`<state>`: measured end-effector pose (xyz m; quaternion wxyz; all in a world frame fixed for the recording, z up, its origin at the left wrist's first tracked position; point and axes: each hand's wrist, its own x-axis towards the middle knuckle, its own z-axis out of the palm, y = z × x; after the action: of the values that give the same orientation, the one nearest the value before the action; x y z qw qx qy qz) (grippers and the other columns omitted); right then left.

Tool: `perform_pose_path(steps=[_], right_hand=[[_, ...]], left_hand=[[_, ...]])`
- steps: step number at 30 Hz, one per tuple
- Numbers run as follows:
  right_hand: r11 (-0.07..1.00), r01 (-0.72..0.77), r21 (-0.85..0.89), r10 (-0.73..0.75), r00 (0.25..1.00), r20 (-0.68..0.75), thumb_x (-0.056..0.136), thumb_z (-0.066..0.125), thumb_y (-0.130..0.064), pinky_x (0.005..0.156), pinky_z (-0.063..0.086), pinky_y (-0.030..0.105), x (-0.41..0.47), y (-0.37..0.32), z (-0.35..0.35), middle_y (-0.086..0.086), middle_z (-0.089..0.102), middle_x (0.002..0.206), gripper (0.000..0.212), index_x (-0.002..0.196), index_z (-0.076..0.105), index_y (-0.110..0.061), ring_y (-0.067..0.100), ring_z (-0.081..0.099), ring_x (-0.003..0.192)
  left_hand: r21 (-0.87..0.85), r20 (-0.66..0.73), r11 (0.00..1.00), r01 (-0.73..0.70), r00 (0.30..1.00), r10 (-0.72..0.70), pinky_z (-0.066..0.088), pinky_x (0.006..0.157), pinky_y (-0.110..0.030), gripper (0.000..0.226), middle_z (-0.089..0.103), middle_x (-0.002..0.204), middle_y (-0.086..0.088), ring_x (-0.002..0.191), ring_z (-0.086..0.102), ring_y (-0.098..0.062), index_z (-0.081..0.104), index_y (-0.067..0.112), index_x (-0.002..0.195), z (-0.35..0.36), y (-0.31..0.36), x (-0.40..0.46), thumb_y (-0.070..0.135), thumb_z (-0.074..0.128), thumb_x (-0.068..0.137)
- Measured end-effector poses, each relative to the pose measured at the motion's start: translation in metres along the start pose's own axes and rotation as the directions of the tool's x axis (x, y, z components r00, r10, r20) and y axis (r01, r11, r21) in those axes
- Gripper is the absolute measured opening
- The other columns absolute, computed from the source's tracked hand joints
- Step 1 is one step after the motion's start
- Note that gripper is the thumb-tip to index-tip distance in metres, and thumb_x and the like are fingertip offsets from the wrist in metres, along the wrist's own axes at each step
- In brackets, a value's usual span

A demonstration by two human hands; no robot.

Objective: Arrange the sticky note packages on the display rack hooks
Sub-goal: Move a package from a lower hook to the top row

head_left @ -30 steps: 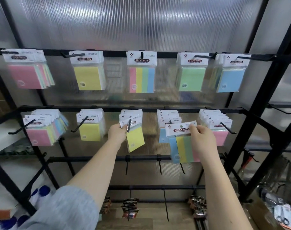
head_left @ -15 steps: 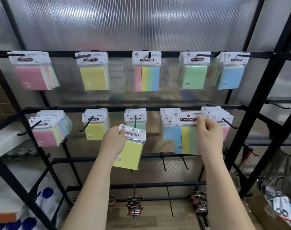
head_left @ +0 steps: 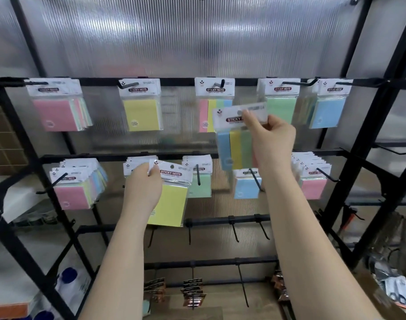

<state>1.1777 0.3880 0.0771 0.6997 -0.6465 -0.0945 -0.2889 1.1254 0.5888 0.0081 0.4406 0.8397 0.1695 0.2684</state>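
Sticky-note rack [head_left: 368,139] fills the frame, packs hanging along two rows. Right hand [head_left: 272,137] pinches a striped pack [head_left: 237,144] by its header at upper centre-right, overlapping the hung striped pack [head_left: 214,105]. Left hand [head_left: 143,189] pinches a yellow pack [head_left: 172,199] at centre-left, above bare hooks [head_left: 234,232].

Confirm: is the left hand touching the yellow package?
Touching. The head view shows the left hand pinching the white header of the yellow package, off any hook.

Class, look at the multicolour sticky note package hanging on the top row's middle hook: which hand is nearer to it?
Right. The right hand is just beside the multicolour package, at its lower right; the left hand is well below, at the middle row.
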Motion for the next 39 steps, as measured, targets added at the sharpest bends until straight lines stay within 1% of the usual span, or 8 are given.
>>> perform_pose_path(steps=[2,5,16,21,27,29,33,39], right_hand=[[0.999,0.018,0.026,-0.018,1.000,0.011,0.080,0.074,-0.033,0.058,0.039,0.026,0.009,-0.011,0.012,-0.009,0.053,0.055,0.035,0.063,0.061,-0.006,0.008,0.044,0.057],[0.999,0.033,0.030,-0.033,0.999,0.011,0.082,0.072,-0.032,0.048,0.030,0.021,0.018,-0.024,0.027,-0.016,0.037,0.042,0.043,0.052,0.044,-0.020,0.006,0.031,0.048],[1.000,0.014,-0.021,-0.014,1.000,-0.015,0.084,0.069,-0.028,0.045,0.028,0.019,0.044,-0.027,0.045,-0.018,0.038,0.032,0.040,0.052,0.046,-0.023,0.000,0.032,0.034],[0.998,0.030,0.056,-0.029,0.999,-0.024,0.080,0.070,-0.022,0.041,0.019,0.020,0.044,-0.029,0.051,-0.014,0.022,0.033,0.061,0.039,0.024,-0.026,0.005,0.019,0.037],[0.997,0.010,0.079,-0.008,1.000,-0.021,0.082,0.069,-0.022,0.041,0.021,0.019,0.044,-0.027,0.054,-0.015,0.026,0.032,0.056,0.043,0.028,-0.026,0.004,0.022,0.036],[0.996,0.007,0.087,-0.005,1.000,-0.019,0.082,0.068,-0.023,0.042,0.023,0.019,0.045,-0.026,0.054,-0.015,0.027,0.033,0.054,0.045,0.030,-0.026,0.002,0.023,0.036],[0.993,0.020,0.115,-0.017,1.000,-0.027,0.083,0.068,-0.019,0.036,0.021,0.011,0.043,-0.022,0.051,-0.017,0.028,0.032,0.062,0.031,0.035,-0.025,0.001,0.024,0.032],[0.992,0.002,0.129,0.005,0.999,-0.053,0.082,0.067,-0.018,0.038,0.019,0.016,0.041,-0.020,0.050,-0.016,0.023,0.034,0.061,0.038,0.027,-0.026,0.003,0.019,0.036]], left_hand=[[-0.028,-0.005,1.000,-0.013,1.000,0.013,0.031,0.054,-0.033,0.033,0.046,0.077,-0.013,0.065,0.042,-0.023,0.048,0.001,0.079,-0.003,0.003,0.003,0.023,0.033,0.100],[-0.060,-0.025,0.998,-0.029,0.999,0.027,0.025,0.055,-0.032,0.036,0.046,0.080,-0.017,0.065,0.036,-0.020,0.049,-0.008,0.089,-0.007,0.005,0.007,0.024,0.034,0.099],[-0.099,-0.089,0.992,-0.079,0.994,0.070,0.027,0.053,-0.031,0.033,0.045,0.069,-0.007,0.061,0.036,-0.017,0.042,0.003,0.075,-0.016,0.012,0.013,0.024,0.035,0.099],[-0.121,-0.117,0.989,-0.083,0.991,0.069,0.030,0.053,-0.028,0.033,0.047,0.064,0.005,0.058,0.040,-0.010,0.046,0.009,0.072,-0.021,0.015,0.013,0.025,0.037,0.100],[-0.085,-0.135,0.994,-0.070,0.989,0.058,0.023,0.051,-0.031,0.037,0.034,0.059,0.002,0.055,0.031,-0.014,0.030,0.013,0.065,-0.026,0.017,0.014,0.026,0.037,0.099],[-0.082,-0.146,0.994,-0.065,0.988,0.053,0.022,0.051,-0.031,0.038,0.033,0.059,0.002,0.055,0.031,-0.015,0.028,0.013,0.065,-0.029,0.017,0.014,0.026,0.037,0.099],[-0.092,-0.162,0.993,-0.071,0.985,0.056,0.022,0.051,-0.032,0.036,0.034,0.061,0.000,0.056,0.030,-0.016,0.029,0.013,0.066,-0.036,0.015,0.016,0.025,0.037,0.099],[-0.104,-0.169,0.991,-0.082,0.984,0.064,0.022,0.051,-0.031,0.034,0.034,0.061,0.000,0.056,0.030,-0.014,0.031,0.011,0.069,-0.042,0.015,0.018,0.024,0.037,0.099]])
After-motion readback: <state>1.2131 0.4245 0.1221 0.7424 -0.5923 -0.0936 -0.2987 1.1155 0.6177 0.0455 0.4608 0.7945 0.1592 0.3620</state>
